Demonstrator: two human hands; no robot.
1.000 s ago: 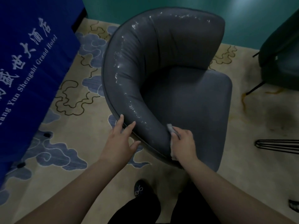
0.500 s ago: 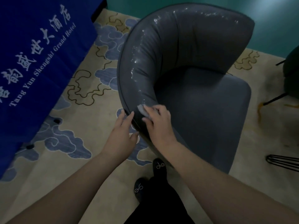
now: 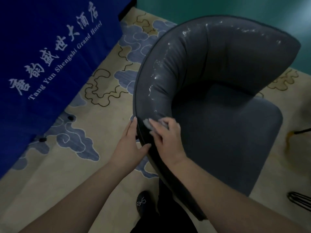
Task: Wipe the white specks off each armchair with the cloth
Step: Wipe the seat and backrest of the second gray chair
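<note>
Soft cloth (image 3: 148, 123) bunched under right hand (image 3: 165, 138), pressed on armchair (image 3: 218, 132) rim below specks (image 3: 156, 76).
Left hand (image 3: 129, 145) flat, fingers straight, steadying rim's outer side; cloth looks light and limp, best held bunched.

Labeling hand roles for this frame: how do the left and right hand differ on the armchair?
The right hand presses the cloth onto the top of the armchair rim; the left hand holds nothing. The left hand's fingers lie straight against the rim's outer side, the right hand's curl over the cloth. White specks run up the rim beyond the right hand. Both touch the same curved arm.
</note>
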